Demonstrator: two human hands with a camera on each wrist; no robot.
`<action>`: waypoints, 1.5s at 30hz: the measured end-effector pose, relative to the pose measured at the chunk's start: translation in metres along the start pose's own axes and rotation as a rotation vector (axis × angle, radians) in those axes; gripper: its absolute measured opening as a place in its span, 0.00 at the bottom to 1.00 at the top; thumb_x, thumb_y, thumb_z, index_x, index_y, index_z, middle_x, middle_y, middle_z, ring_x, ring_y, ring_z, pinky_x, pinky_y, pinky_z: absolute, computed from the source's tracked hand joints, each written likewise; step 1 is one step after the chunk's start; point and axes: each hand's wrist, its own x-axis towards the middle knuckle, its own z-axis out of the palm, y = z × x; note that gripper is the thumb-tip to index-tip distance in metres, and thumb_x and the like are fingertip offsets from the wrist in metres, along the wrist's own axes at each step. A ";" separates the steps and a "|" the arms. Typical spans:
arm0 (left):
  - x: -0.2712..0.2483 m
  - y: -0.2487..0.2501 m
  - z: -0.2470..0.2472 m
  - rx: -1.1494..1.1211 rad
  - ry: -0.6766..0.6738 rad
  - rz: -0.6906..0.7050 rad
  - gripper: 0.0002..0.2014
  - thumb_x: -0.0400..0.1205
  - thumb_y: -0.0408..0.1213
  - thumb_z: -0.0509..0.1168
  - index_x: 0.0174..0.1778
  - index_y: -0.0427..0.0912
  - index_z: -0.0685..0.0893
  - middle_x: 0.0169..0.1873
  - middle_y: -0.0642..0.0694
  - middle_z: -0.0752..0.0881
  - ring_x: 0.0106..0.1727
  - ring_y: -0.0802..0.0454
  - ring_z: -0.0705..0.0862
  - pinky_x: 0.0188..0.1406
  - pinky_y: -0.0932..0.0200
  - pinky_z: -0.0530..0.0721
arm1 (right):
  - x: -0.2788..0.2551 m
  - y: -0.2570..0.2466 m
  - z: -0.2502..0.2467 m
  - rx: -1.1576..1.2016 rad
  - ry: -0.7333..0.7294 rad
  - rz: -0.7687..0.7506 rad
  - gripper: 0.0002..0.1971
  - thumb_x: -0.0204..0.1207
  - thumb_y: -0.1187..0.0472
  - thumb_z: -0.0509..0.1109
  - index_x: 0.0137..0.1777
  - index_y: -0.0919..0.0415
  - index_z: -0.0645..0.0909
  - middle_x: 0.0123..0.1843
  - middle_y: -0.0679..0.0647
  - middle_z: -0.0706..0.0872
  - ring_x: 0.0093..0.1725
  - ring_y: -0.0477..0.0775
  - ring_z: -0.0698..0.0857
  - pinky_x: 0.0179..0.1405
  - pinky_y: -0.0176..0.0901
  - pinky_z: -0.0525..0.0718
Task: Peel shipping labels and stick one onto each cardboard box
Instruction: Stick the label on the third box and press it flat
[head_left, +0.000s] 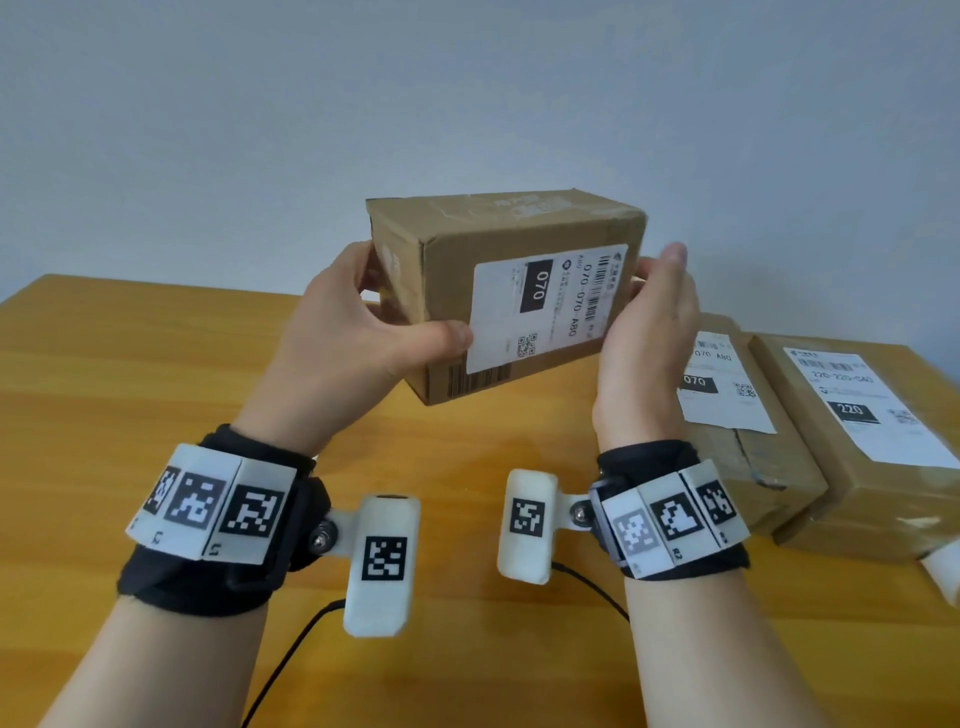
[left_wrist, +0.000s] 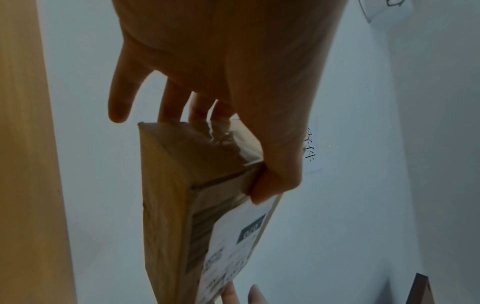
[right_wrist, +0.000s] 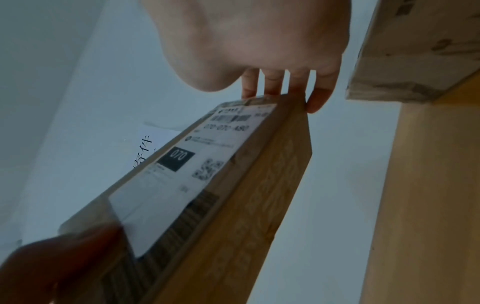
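A: We hold one cardboard box in the air above the wooden bench, gripped at its two ends. Our left hand wraps the left end: the thumb lies across the near face, its tip touching the lower left edge of the white shipping label, and the other fingers reach behind the end panel.

B: And our right hand?

A: It stands edge-on against the right end, fingers nearly straight and pressed to the far edge of the box, thumb raised. So the left is closed round the box, the right flat against it.

B: Where does the label sit?

A: On the face turned toward us, printed "070" in a black block, with a barcode and a QR code. It lies flat over most of that face; a printed barcode on the cardboard shows just below it.

B: What else rests on the bench?

A: Two more boxes at the right, side by side and touching: the nearer box, bearing a label marked "070", and the outer box, bearing one marked "220". Both lie flat, label upward. Each of our wrists carries a black band with white marker tiles.
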 end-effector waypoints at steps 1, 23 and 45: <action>0.000 -0.001 0.000 0.007 0.021 -0.011 0.39 0.59 0.61 0.77 0.67 0.52 0.84 0.58 0.57 0.90 0.58 0.55 0.91 0.61 0.45 0.92 | -0.003 0.000 0.002 -0.022 -0.032 -0.013 0.24 0.93 0.42 0.46 0.61 0.55 0.80 0.43 0.47 0.89 0.39 0.39 0.89 0.28 0.26 0.79; -0.011 0.018 0.004 0.079 -0.113 0.016 0.40 0.59 0.59 0.83 0.68 0.53 0.83 0.59 0.61 0.91 0.54 0.58 0.93 0.55 0.41 0.94 | -0.001 0.008 0.005 -0.087 0.043 -0.210 0.24 0.88 0.34 0.52 0.59 0.58 0.64 0.52 0.58 0.85 0.39 0.35 0.87 0.30 0.27 0.81; -0.004 0.010 0.007 -0.145 0.054 0.021 0.34 0.77 0.42 0.83 0.75 0.69 0.77 0.63 0.60 0.87 0.56 0.62 0.93 0.49 0.51 0.96 | -0.010 0.004 0.005 -0.210 -0.212 -0.144 0.21 0.91 0.37 0.49 0.74 0.48 0.67 0.41 0.50 0.80 0.38 0.43 0.83 0.38 0.45 0.82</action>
